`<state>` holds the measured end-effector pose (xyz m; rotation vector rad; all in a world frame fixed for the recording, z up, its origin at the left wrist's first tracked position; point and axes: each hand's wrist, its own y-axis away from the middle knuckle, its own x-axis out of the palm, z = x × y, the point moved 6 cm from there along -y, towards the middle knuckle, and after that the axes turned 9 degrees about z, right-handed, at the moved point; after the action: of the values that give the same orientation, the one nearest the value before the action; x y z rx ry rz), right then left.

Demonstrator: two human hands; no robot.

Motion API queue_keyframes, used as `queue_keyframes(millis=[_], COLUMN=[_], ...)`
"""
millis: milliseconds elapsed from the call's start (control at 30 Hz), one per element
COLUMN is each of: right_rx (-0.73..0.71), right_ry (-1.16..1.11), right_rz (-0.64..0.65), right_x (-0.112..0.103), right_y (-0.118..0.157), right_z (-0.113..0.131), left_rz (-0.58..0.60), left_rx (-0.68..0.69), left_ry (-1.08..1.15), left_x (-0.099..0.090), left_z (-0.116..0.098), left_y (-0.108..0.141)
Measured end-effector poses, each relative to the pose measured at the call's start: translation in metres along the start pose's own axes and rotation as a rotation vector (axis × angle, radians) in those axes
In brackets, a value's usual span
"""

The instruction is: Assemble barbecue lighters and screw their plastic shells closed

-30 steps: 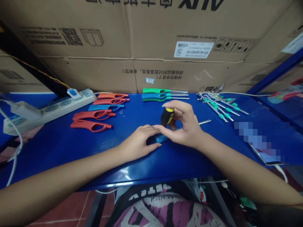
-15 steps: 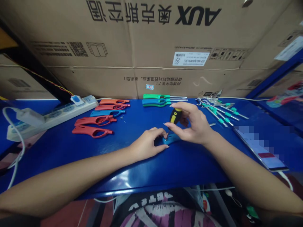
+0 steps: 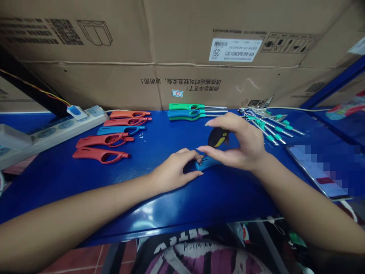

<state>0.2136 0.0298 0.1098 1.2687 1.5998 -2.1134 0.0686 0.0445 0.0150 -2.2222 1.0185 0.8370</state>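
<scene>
On the tabletop in front of me lies a blue lighter body (image 3: 210, 162). My left hand (image 3: 178, 169) pinches its left end between thumb and fingers. Above the other end is my right hand (image 3: 242, 142), holding a black and yellow screwdriver (image 3: 218, 137) against its curled fingers. The thumb and forefinger of that hand stand apart on either side of the handle. The screwdriver leans over, and its shaft is hard to make out. Part of the blue body is hidden beneath my right hand.
Left lie red, orange and blue lighter bodies (image 3: 99, 155), with small screws (image 3: 141, 135) beside them. Behind are green and blue lighters (image 3: 185, 114) with metal tubes. Right are several tubes with green parts (image 3: 270, 129) and a phone (image 3: 319, 171). A power strip (image 3: 61, 127) stands far left.
The screwdriver has tilted and its tip has come away from the blue body's left end. My right thumb and forefinger have spread from the handle. The camera view has shifted slightly.
</scene>
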Motion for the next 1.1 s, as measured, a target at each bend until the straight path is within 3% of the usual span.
queue_keyframes(millis=[100, 267, 467, 633, 800, 967, 1100], right_rx=[-0.063, 0.062, 0.035, 0.173, 0.078, 0.249, 0.157], right_ry=[0.083, -0.148, -0.005, -0.228, -0.116, -0.305, -0.157], right_rz=[0.014, 0.082, 0.038, 0.159, 0.056, 0.181, 0.017], right_x=[-0.006, -0.007, -0.008, 0.003, -0.001, 0.009, 0.000], right_y=[-0.002, -0.008, -0.007, -0.006, -0.004, -0.002, 0.001], right_z=[0.009, 0.006, 0.005, 0.000, 0.000, -0.013, -0.013], left_rz=[0.005, 0.015, 0.013, 0.010, 0.006, 0.032, 0.032], left_rx=[-0.001, -0.022, -0.009, -0.020, -0.007, -0.019, -0.006], left_ry=[-0.001, 0.009, -0.001, -0.001, 0.000, 0.034, 0.033], left_x=[0.000, -0.001, 0.000, -0.001, -0.001, 0.000, 0.000], left_z=[0.000, 0.000, 0.000, 0.000, 0.000, 0.001, 0.000], left_y=[0.000, -0.001, -0.001, -0.001, -0.001, -0.001, -0.001])
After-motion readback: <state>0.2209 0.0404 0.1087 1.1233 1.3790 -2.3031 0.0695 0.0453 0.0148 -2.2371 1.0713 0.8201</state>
